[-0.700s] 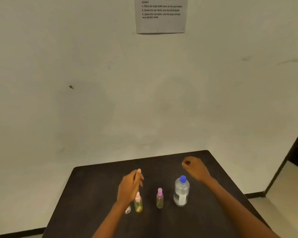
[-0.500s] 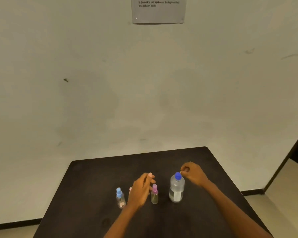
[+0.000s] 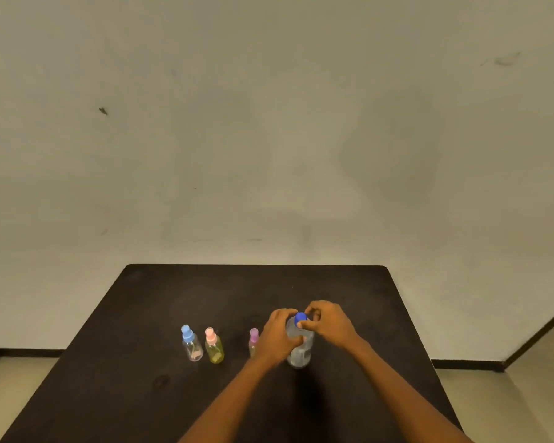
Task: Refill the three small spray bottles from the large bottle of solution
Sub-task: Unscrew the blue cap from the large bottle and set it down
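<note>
Wrapped around the upright large bottle (image 3: 298, 350) right of centre on the table (image 3: 173, 298), the left hand (image 3: 277, 338) steadies it while the right hand (image 3: 328, 324) pinches its blue cap (image 3: 300, 318) from above, the three small spray bottles (image 3: 214, 346) standing capped just left.

A dark square table (image 3: 173, 314) stands against a pale, smudged wall (image 3: 269, 123) with black skirting (image 3: 20, 352).
</note>
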`<state>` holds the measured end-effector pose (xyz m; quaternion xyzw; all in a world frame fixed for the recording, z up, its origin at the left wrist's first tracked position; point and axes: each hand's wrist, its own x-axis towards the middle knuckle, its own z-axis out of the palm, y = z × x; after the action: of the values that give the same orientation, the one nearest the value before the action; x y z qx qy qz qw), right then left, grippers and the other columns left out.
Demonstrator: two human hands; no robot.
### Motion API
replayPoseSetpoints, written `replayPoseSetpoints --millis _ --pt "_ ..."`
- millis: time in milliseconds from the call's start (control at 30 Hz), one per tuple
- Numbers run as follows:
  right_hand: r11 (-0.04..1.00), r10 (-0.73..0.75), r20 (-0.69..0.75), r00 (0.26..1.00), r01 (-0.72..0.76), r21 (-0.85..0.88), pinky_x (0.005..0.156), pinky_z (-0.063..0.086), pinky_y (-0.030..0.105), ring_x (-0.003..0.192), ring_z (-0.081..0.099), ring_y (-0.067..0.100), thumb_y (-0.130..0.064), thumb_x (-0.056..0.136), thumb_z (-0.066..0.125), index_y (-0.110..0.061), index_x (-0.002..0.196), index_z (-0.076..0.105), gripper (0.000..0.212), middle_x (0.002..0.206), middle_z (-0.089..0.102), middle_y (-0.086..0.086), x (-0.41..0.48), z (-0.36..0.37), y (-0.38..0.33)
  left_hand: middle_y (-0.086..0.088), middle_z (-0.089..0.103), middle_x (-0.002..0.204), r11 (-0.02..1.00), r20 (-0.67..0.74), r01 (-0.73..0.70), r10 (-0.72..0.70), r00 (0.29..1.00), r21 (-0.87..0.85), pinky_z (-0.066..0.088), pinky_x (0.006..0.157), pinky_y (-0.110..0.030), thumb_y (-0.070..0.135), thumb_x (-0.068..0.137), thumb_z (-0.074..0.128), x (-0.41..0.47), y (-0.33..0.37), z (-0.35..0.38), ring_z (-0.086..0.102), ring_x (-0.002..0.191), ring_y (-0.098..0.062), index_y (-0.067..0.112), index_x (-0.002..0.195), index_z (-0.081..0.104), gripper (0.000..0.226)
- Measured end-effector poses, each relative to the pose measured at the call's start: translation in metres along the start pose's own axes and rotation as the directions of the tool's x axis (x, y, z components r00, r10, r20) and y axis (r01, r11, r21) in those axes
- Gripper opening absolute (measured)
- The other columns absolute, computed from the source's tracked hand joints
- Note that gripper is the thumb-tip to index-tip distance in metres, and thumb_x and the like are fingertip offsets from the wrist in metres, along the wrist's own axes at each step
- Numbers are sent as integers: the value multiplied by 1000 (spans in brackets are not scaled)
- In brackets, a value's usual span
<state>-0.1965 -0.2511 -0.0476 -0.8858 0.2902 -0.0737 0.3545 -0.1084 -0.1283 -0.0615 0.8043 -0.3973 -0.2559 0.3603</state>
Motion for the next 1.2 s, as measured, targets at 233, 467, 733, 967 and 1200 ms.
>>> replayPoseSetpoints --millis 233,467,733,967,1200 --pt "997 -42 3 999 43 -59 70 47 23 73 50 6 -32 78 70 -19 87 60 19 85 53 -7 5 2 3 0 60 118 998 -111 41 -36 993 40 38 94 -20 25 83 66 4 -1 12 56 111 -14 15 120 55 40" --pt "992 -87 88 992 95 -88 79 38 17 92 44 7 -25 87 61 -16 115 59 29 100 49 -2 3 -1 2 -1 57 121 993 -120 2 -17 993 -119 39 91 -20 21 80 70 9 -21 15 53 112 -12 18 118 55 41" --pt "996 -3 -2 1000 3 -88 69 42 18 82 49 7 -32 80 68 -21 99 53 27 93 50 -6 3 2 -10 57 38 101 875 50 -125 167 985 -467 29 89 2 26 79 73 27 -60 34 34 98 34 34 117 56 43" --pt "986 -67 -25 997 62 -156 71 39 13 90 46 6 -22 83 65 -16 98 59 18 98 51 -5 3 4 -17 4 47 139 291 79 -113 574 815 -950 30 110 -26 52 82 60 61 -145 59 46 126 -10 7 138 35 76" --pt "986 -91 41 995 96 -136 84 45 25 101 47 11 -14 84 61 -16 105 60 21 110 52 1 2 4 -14 54 43 94 950 -110 -129 102 989 -284 32 91 -7 17 79 73 26 -67 39 42 96 26 8 115 58 41"
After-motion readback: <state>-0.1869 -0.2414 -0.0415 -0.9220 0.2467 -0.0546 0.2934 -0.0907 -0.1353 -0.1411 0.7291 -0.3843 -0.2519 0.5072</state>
